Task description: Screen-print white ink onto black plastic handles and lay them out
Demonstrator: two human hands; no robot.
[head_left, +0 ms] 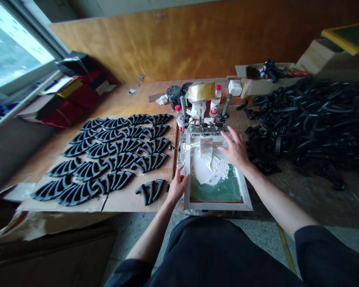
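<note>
Silver-grey rails run close to your fingers; your right hand (236,149) is at one o'clock of the frame (218,206), fingers spread wide and gripping nothing that shows; your left hand (178,185) is near nine, forefinger raised apart from the thumb, beside the left rail, though whether it touches or grips that rail you cannot tell from here; the frame lies directly before you, between both hands, and its metal-looking rails should be stiff and fairly light; take it by the bare stretches at three, six or nine o'clock, with six likely giving the best leverage, as the clamp (203,128) at twelve seems to hold the far edge; keep off the green mesh (215,193) inside, probably taut and easily marked, and off the white paste (205,171), which looks thick, sticky and slippery; a flat scraper (206,147) rests in that paste toward eleven, likely slick wherever smeared; farther out, black parts (107,139) lie in rows toward ten, and a black heap (305,123) is piled toward two.
</note>
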